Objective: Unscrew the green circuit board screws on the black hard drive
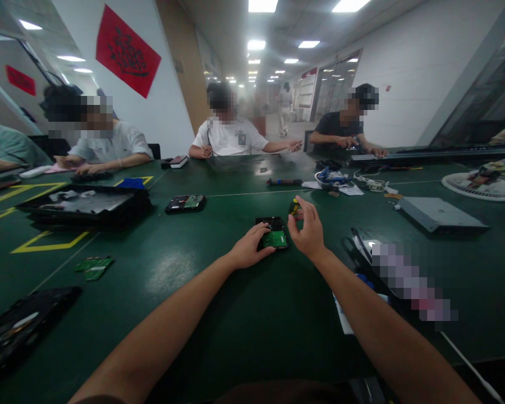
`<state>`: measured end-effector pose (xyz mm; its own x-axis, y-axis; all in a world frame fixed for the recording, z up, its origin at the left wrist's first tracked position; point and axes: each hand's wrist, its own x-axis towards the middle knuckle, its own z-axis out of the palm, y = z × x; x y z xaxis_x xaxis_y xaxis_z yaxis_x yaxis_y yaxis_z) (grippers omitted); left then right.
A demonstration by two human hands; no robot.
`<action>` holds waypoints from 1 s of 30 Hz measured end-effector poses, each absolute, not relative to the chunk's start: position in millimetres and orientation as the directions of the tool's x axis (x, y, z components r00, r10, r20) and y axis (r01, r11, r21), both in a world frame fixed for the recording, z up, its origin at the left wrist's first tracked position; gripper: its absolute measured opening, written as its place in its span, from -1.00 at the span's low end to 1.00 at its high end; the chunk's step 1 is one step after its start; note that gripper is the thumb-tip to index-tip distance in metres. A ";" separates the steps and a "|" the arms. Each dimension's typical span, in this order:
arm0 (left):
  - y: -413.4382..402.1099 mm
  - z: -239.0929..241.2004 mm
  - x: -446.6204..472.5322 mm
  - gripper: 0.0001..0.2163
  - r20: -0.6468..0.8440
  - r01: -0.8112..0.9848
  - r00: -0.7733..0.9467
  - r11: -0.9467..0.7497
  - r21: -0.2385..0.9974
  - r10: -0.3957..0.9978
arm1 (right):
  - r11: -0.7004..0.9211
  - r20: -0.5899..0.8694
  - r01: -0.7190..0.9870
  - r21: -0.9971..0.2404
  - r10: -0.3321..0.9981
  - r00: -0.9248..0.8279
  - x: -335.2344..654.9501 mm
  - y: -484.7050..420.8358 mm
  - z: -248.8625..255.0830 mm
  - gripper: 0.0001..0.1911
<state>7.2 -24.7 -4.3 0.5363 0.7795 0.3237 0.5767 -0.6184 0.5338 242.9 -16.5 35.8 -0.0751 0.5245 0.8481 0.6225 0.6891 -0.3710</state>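
Observation:
A hard drive (pixel 276 239) with its green circuit board facing up lies on the table in front of me. My left hand (pixel 252 245) grips its left side, fingers over the far part and thumb along the near edge. Just right of the drive, my right hand (pixel 307 227) is raised a little above the table. Between its thumb and fingertips it pinches a short black-and-yellow tool handle (pixel 293 206). The handle looks like that of a screwdriver, but no shaft can be made out. The drive's far left corner is partly hidden under my left fingers.
Another opened drive (pixel 185 203) and black trays (pixel 84 205) lie to the left, with loose green boards (pixel 95 267) nearer. A grey metal box (pixel 440 214), a phone-like blurred item and a bowl (pixel 331 178) are on the right. Several people sit across the table (pixel 219 314).

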 end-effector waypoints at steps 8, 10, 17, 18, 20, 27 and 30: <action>-24.4 -5.1 8.1 -0.40 0.335 0.580 0.545 -0.634 0.512 0.769 | 0.698 0.851 0.608 -0.377 0.520 -0.070 242.2 -15.6 34.2 -0.37; -25.1 -4.2 8.1 -0.41 0.336 0.579 0.543 -0.632 0.515 0.770 | 0.698 0.848 0.605 -0.385 0.526 -0.068 242.0 -15.4 33.8 -0.37; -26.8 -2.3 7.9 -0.40 0.342 0.573 0.544 -0.637 0.515 0.766 | 0.679 0.849 0.630 -0.378 0.525 -0.056 243.3 -15.4 33.8 -0.37; -26.9 -2.4 7.9 -0.40 0.340 0.576 0.544 -0.635 0.514 0.768 | 0.680 0.849 0.630 -0.374 0.524 -0.062 243.4 -15.4 33.7 -0.36; -26.9 -2.6 8.0 -0.40 0.336 0.581 0.542 -0.633 0.512 0.770 | 0.683 0.847 0.627 -0.374 0.527 -0.069 243.5 -15.2 33.6 -0.36; -26.3 -2.2 7.7 -0.40 0.328 0.578 0.546 -0.630 0.518 0.771 | 0.679 0.843 0.624 -0.387 0.535 -0.059 243.7 -15.4 33.4 -0.36; -26.2 -2.6 7.4 -0.40 0.324 0.578 0.541 -0.623 0.527 0.776 | 0.677 0.845 0.628 -0.383 0.531 -0.057 243.3 -15.6 33.4 -0.36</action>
